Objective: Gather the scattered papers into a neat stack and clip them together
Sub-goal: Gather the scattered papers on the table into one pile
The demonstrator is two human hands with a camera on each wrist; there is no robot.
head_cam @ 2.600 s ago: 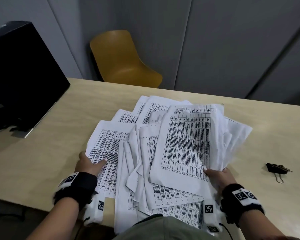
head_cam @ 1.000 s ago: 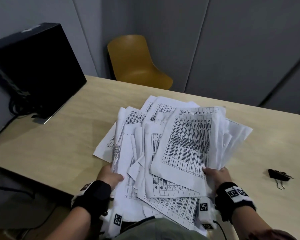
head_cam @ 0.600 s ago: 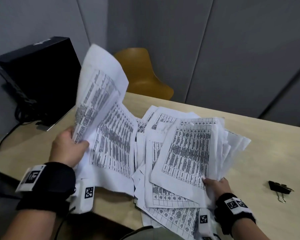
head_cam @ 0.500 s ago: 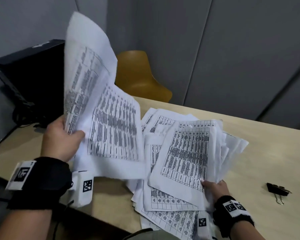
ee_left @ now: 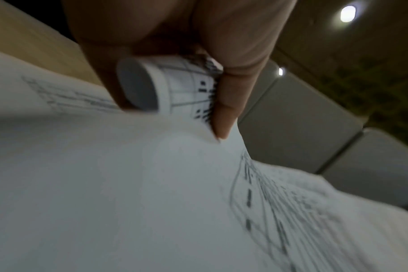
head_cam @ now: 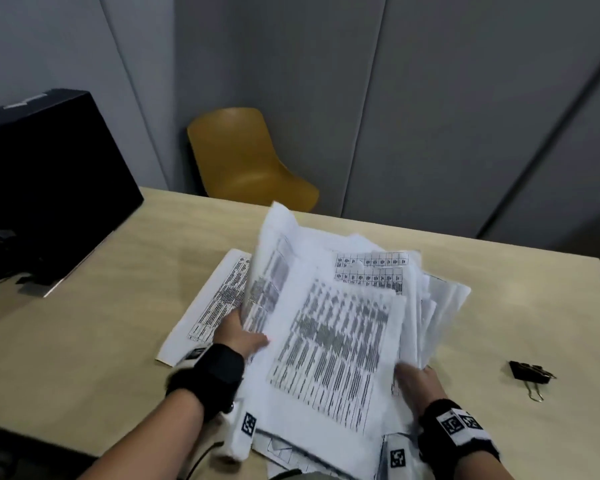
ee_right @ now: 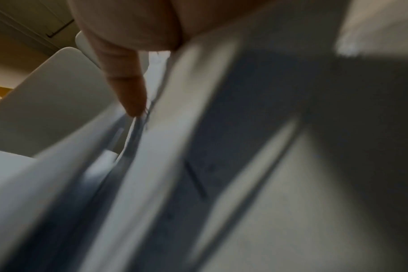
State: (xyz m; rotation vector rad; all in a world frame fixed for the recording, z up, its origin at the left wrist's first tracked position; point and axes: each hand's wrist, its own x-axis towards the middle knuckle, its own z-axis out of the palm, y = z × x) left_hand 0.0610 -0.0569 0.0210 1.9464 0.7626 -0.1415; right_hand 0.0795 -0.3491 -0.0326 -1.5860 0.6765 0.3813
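A loose pile of printed papers [head_cam: 340, 341] lies on the wooden table [head_cam: 84, 341] in front of me. My left hand [head_cam: 239, 336] grips a bunch of sheets [head_cam: 274, 271] at the pile's left side, their top edge curling upward; in the left wrist view my thumb and fingers [ee_left: 221, 95] pinch the curled paper [ee_left: 179, 86]. My right hand [head_cam: 414, 379] holds the pile's right near corner, its thumb [ee_right: 128, 82] pressed on the sheets' edges [ee_right: 151, 138]. One sheet [head_cam: 215, 306] lies flat to the left of my left hand. A black binder clip [head_cam: 529, 370] rests on the table at the right.
A black monitor [head_cam: 42, 188] stands on the table's left side with cables beside it. A yellow chair [head_cam: 246, 164] is behind the table's far edge, before grey wall panels. Some sheets overhang the near table edge.
My left hand, which had lifted a bunch of sheets high at the left, has brought them down and right onto the pile. The right hand has kept its hold.
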